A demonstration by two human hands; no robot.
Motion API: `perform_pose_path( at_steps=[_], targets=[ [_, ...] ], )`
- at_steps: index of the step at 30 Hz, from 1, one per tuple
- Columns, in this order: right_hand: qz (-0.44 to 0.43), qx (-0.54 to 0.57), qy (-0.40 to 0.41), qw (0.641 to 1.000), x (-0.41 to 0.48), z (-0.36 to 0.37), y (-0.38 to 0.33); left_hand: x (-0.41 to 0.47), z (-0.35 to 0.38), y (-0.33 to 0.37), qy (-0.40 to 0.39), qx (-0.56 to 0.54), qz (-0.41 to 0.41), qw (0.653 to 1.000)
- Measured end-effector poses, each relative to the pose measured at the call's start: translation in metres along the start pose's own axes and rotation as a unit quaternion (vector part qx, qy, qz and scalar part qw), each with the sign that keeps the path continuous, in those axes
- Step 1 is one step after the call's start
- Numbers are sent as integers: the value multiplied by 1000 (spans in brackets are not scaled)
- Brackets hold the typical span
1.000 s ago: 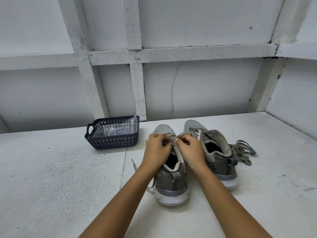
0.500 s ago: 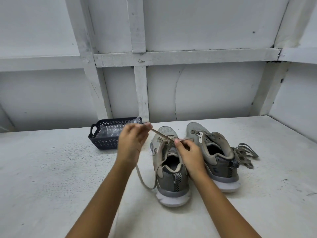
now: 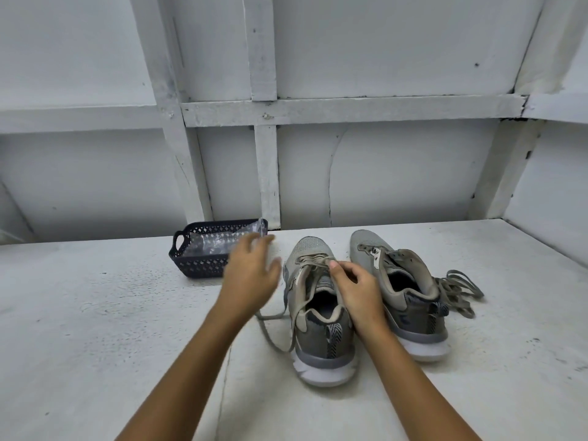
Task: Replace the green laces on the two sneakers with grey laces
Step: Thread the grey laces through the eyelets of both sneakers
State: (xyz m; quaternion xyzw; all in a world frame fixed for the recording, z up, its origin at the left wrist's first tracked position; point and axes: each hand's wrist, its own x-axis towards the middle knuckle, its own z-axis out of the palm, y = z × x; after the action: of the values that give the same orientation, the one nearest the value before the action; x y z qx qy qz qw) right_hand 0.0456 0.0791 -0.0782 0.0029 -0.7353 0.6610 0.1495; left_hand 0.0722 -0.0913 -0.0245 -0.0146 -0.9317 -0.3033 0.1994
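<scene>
Lace (image 3: 313, 261) on the left sneaker (image 3: 318, 332) sits pinched in the right hand (image 3: 356, 291); the left hand (image 3: 251, 275), blurred, seems spread open and empty near the dark basket (image 3: 197, 265).

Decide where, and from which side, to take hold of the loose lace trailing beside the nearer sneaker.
Pinch the loose lace on its slack loop flat on the table, from above, left of the sneaker. That stretch lies clear of the sneaker; the left hand is open, while the right hand pinches it at the eyelets.
</scene>
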Motion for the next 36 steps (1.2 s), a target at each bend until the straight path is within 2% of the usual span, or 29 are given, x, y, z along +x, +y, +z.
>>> perform_pose_path(
  at_steps=[3, 6, 8, 14, 23, 27, 36],
  targets=[
    [1, 8, -1, 1000, 0, 1, 0, 4, 22, 26, -41, 108, 85, 990],
    [-2, 15, 0, 1000, 0, 1, 0, 10, 38, 38, -82, 178, 86, 977],
    [-3, 24, -3, 1000, 1, 0, 0, 12, 41, 39, -84, 160, 90, 979],
    [-8, 28, -9, 1000, 0, 1, 0, 8, 27, 30, -84, -9, 80, 993],
    [-19, 9, -22, 1000, 0, 0, -1, -2, -1, 30, -185, -118, 64, 974],
    [-32, 11, -27, 999, 0, -1, -3, -8, -1, 28, -245, -88, 65, 963],
    [-30, 25, -20, 999, -1, 0, -2, -12, -7, 37, -282, -31, 27, 958]
  ],
)
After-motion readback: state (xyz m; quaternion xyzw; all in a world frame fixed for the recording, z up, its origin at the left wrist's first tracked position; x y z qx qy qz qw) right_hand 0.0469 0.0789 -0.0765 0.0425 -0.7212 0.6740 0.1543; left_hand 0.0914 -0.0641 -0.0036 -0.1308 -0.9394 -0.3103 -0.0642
